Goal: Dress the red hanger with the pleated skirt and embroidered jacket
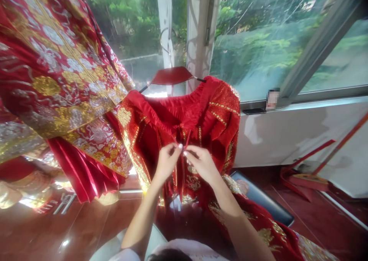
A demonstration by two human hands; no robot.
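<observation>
A red dress (227, 127) with gold trim and a gathered neckline hangs in front of me from a hanger (172, 76) with a broad red middle. Two thin red drawstrings (187, 137) come down from the front of its neckline. My left hand (169, 159) pinches one string between thumb and fingertips. Close beside it, almost touching, my right hand (199, 161) pinches the other string. The fingertips cover the string ends, so I cannot tell whether they are crossed or knotted.
Red garments with gold and silver embroidery (66, 69) hang on the left. Behind the dress are window frames (198, 31). A dark cushioned seat (267, 197) stands at lower right, near a broom (310, 180) and red dustpan (296, 186). A small dark object (254, 111) lies on the sill.
</observation>
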